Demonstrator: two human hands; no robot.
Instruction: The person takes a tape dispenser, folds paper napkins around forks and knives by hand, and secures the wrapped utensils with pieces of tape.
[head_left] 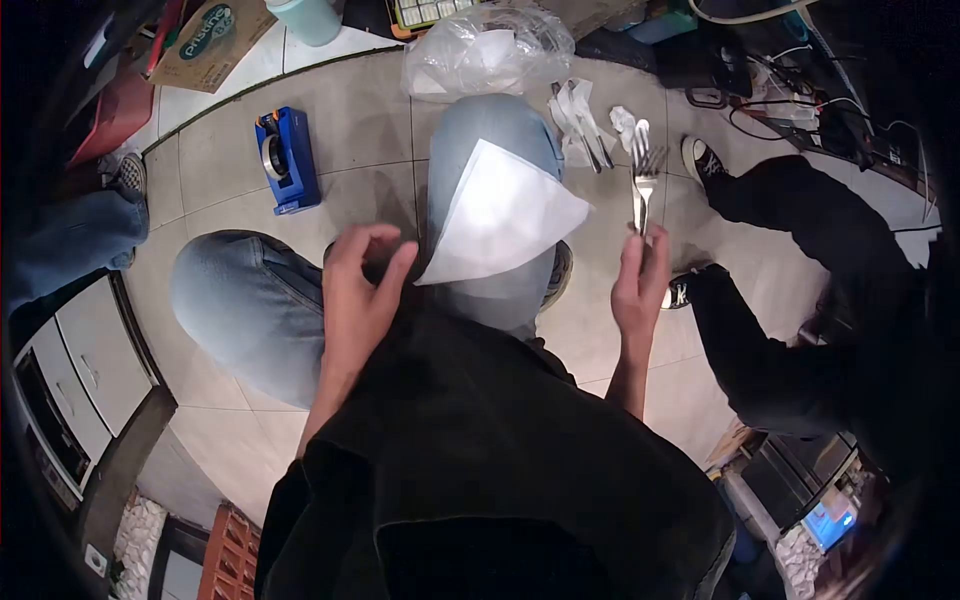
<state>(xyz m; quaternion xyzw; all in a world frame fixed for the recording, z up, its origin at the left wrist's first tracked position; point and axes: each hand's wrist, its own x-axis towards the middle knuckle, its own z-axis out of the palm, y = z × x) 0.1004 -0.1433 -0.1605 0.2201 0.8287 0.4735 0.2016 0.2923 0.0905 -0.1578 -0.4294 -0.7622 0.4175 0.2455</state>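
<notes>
My right hand [642, 285] pinches the handle of a metal fork [648, 180], tines pointing away from me. A second shiny utensil, apparently a spoon [640, 135], lies against the fork in the same grip. A white paper napkin [505, 215] is spread over my right knee, one corner pointing away. My left hand [365, 280] is beside the napkin's left corner, thumb and fingers apart with nothing between them. On the floor beyond my right hand lie utensils partly wrapped in white napkins [580, 115] and a crumpled piece of tissue [624, 125].
A clear plastic bag [490, 55] with white contents sits past my knee. A blue tape dispenser [287, 160] stands on the tiled floor to the left. One person's legs in black trousers [770, 200] are at right; another's jeans [80, 240] are at far left.
</notes>
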